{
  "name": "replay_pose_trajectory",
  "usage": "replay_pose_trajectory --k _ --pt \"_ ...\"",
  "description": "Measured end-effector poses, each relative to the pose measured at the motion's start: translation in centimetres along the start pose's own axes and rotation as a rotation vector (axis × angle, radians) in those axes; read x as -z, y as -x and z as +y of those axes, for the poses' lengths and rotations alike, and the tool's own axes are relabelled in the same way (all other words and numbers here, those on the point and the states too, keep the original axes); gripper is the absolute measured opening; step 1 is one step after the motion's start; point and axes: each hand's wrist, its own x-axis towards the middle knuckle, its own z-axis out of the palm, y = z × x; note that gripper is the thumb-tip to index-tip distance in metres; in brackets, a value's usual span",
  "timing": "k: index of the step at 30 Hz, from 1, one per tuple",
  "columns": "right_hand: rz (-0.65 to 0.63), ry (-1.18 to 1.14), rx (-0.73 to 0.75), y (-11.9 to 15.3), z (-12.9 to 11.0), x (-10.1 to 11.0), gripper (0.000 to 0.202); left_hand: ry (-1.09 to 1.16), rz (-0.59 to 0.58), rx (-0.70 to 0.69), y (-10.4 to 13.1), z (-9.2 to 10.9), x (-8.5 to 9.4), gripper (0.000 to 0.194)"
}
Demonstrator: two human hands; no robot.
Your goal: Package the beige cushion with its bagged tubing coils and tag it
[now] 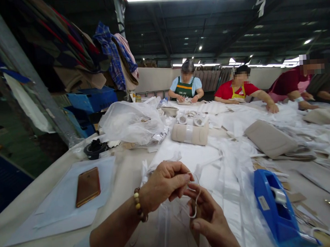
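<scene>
Phone (87,186) lies on paper (60,204) on the counter (24,206), left. Left hand (164,183) pinches a thin white cord (194,207) at centre, low over the counter; right hand (207,216) grips its loop, apparently. Blue tape dispenser (276,206) sits just right.

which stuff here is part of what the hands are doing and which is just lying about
In hand:
left hand and right hand, pinching a thin white loop
white strips under them

Lying about:
phone
blue tape dispenser
beige roll
plastic bag
beige pad
</scene>
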Motion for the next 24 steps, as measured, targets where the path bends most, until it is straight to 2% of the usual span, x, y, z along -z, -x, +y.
replay_pose_trajectory --k 2,8,11,14,17,21,22,24 --pt "-0.066 -0.073 -0.027 -0.4 0.1 -0.5 0.077 0.0 -0.028 0.006 -0.2 -0.2 -0.4 0.023" --pt "-0.19 -0.211 -0.032 -0.8 0.2 -2.7 0.05 -0.033 0.005 0.038 -0.5 -0.7 -1.8 0.02" --pt "-0.171 -0.25 -0.045 -0.5 1.2 -3.0 0.049 -0.02 0.052 0.052 -0.6 -1.4 -2.0 0.02" --pt "-0.099 -0.153 -0.054 0.1 2.4 -2.6 0.055 0.008 0.118 0.009 -0.7 -1.9 -1.7 0.022" --pt "-0.081 -0.016 -0.142 0.9 3.3 -2.0 0.067 0.101 0.17 -0.011 -0.8 -2.1 -1.1 0.022" --pt "-0.06 0.172 -0.207 1.9 2.8 -0.8 0.068 0.239 0.212 0.008 -0.5 -2.4 -0.5 0.018" --pt "-0.059 0.225 -0.213 2.1 2.3 -0.4 0.064 0.198 0.23 -0.02 -0.2 -2.6 -0.4 0.016" --pt "-0.09 0.377 -0.237 2.7 0.9 0.6 0.054 -0.043 0.254 -0.133 0.6 -2.9 -0.2 0.012"
